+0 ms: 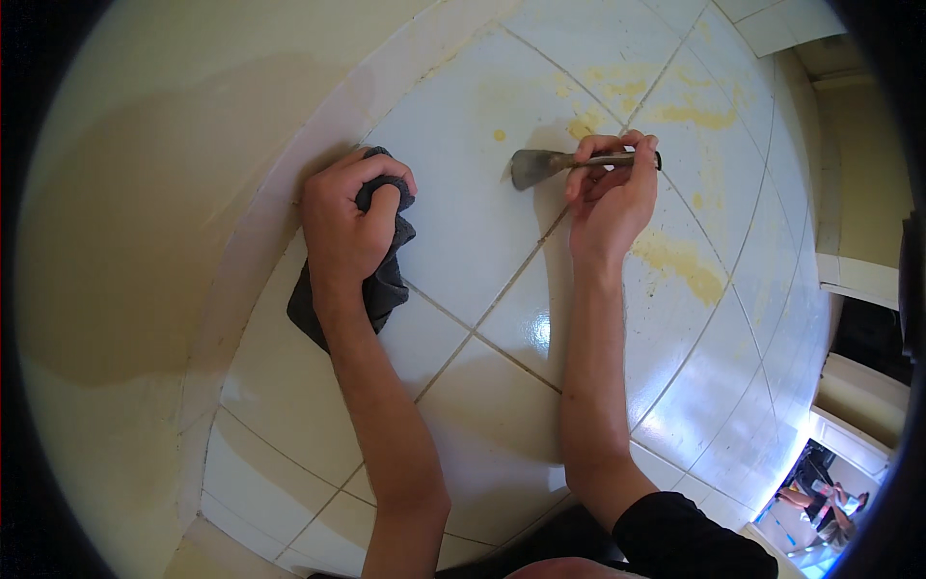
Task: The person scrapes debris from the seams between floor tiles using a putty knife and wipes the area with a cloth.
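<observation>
My left hand (349,222) is closed round a bunched dark grey cloth (388,287), whose loose end hangs below the wrist against the white tiles. Its knuckles are close to the pale border strip at the left. In my right hand (614,198) is a scraper (540,169) with a wide, dull metal blade; the fingers wrap its thin handle. The blade points left toward the cloth, over the tiled surface (463,222); whether it touches the tile I cannot tell. Yellow residue (690,270) is smeared on the tiles beside my right wrist, and more lies beyond that hand.
A plain cream wall (125,232) with a pale baseboard strip (280,183) runs along the left. Cream door frames or cabinets (863,285) line the right rim. At the lower right, another person (834,507) shows small in a bright opening.
</observation>
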`<state>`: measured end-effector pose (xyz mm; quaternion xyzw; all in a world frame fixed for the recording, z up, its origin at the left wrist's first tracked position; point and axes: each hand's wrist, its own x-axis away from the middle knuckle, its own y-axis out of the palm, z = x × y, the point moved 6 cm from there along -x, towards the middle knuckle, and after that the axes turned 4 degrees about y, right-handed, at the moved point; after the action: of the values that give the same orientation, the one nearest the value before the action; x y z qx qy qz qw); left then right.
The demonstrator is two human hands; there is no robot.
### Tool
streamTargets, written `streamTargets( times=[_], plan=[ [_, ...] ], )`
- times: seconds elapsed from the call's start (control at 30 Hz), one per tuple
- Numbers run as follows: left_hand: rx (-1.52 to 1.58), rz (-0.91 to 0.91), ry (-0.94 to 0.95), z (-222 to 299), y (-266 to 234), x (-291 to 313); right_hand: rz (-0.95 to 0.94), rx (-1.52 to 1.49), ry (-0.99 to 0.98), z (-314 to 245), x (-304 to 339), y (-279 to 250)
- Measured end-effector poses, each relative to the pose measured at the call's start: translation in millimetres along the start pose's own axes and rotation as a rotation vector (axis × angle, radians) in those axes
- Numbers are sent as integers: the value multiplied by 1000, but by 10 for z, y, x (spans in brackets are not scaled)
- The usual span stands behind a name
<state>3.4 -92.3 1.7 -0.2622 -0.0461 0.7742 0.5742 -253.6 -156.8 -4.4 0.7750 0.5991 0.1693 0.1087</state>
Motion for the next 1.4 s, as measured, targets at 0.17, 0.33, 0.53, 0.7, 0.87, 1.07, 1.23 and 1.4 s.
streamTargets(
  times=[0.17, 0.33, 0.53, 0.7, 0.87, 1.07, 1.23, 1.4],
  plan=[
    [10, -8, 15, 14, 9, -12, 33, -78, -77, 27, -81, -100],
    [5, -10, 3, 3, 12, -4, -34, -162, -205, 32, -90, -79],
    [2, -9, 3, 7, 12, -13, -110, -138, -239, -65, -83, -6],
    [1, -9, 11, 21, 7, -13, -28, -28, -148, -64, -61, -32],
    [3, -3, -30, 5, 2, -1, 9, 99, -79, -43, 33, -2],
    [9, -15, -32, 6, 8, -7, 97, 131, -182, -168, 79, -6],
    [12, -8, -16, -1, 11, -7, 221, 177, -314, -223, 49, -148],
    [3, -24, -5, -10, 11, -13, 295, 251, -327, -237, 43, -209]
  ],
)
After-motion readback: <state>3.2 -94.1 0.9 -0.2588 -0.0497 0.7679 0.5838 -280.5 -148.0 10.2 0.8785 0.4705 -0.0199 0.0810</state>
